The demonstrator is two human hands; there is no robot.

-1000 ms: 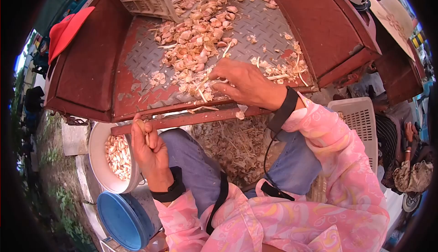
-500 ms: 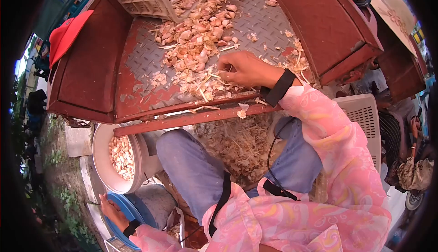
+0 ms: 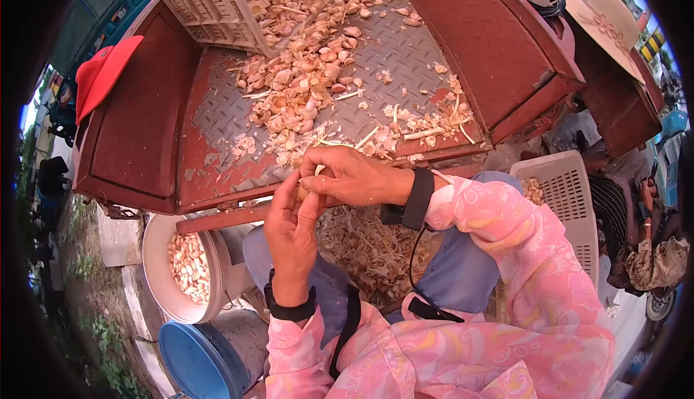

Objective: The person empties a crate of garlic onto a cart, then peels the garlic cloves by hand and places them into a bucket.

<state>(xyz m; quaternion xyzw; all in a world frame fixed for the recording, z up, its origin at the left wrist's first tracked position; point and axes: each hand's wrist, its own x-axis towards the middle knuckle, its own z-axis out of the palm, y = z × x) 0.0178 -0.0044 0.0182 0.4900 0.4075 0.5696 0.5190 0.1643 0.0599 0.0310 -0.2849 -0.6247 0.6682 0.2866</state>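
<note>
Bare left hand (image 3: 289,236) raised in front of cart's near edge, fingertips closed on small tan garlic clove (image 3: 303,192), partly hidden. Bare right hand (image 3: 358,175) meets it, thumb and forefinger curled close to same clove; cannot tell whether they grip it. Beyond: pinkish unpeeled garlic cloves (image 3: 283,77) heaped on grey diamond-plate metal cart bed (image 3: 394,41). Lower left: round white plastic bucket (image 3: 154,262) holding pale peeled garlic cloves (image 3: 189,272).
</note>
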